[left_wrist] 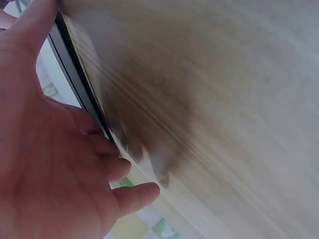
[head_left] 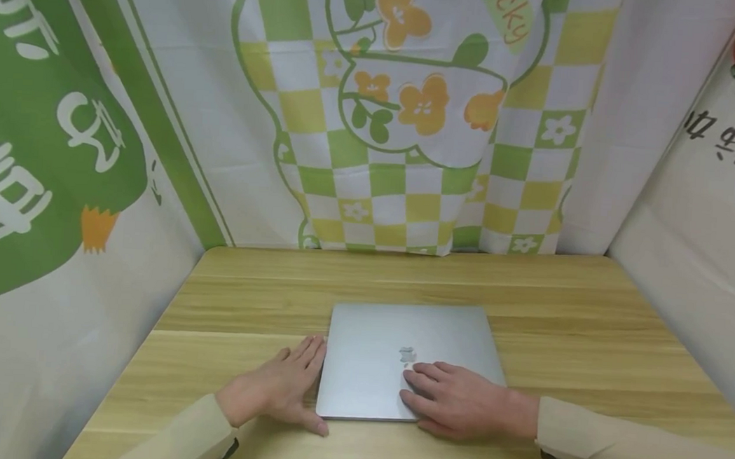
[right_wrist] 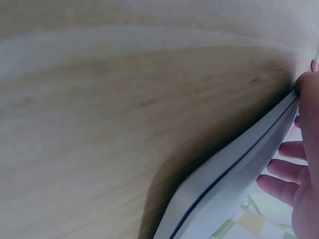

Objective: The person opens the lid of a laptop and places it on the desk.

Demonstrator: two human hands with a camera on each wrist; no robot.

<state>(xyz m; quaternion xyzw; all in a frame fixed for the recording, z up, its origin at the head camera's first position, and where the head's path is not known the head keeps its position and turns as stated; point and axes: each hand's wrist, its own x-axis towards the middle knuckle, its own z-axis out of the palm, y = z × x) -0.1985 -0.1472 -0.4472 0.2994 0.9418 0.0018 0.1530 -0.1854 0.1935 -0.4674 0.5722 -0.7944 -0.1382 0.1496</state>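
Observation:
A silver laptop with an apple logo lies closed and flat on the wooden table. My left hand is at its left side, fingers extended along that edge and the thumb near the front left corner. In the left wrist view those fingers meet the laptop's dark side edge. My right hand rests palm down on the right front part of the lid, its fingertips just below the logo. The right wrist view shows the laptop's side with a thin seam, beside the right hand.
The wooden table extends around the laptop on all sides. Behind it hangs a green and yellow checked cloth with flowers. Printed cloths also hang at the left and right.

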